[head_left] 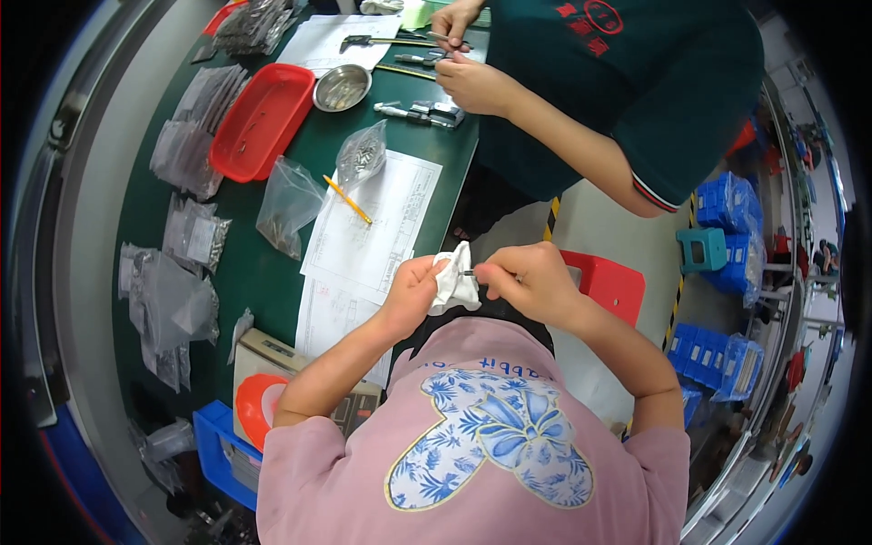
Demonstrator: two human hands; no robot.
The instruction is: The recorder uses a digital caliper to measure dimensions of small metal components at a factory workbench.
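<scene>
- White crumpled cloth [460, 289], in the head view, is held between the person's two hands, just beyond the right edge of the green flat surface [250, 283] and in front of the pink shirt.
- Left hand [413, 292] pinches the cloth from its left side, thumb and fingers closed narrowly on it.
- Right hand [534, 280] has its fingers bunched around a slim dark piece [468, 272] whose tip meets the cloth; I cannot tell what the piece is.
- White printed sheets [400, 204] lie along the surface's right edge, nearest the left hand; a yellow pencil [348, 200] rests across their left side.
- Clear plastic bag of small metal parts [361, 159] lies at the sheets' far end; another clear bag [289, 207] lies to the left of the pencil.
- Red shallow plastic tray [250, 123] and a round steel bowl [319, 91] sit side by side toward the surface's far edge.
- Silver-and-black micrometer [422, 113] lies by the right edge, and a long black caliper [386, 41] lies nearer the far right corner.
- Packed clear bags [195, 232] line the left edge.
- Co-worker's hands [472, 82] hold a thin piece by the far right corner.
</scene>
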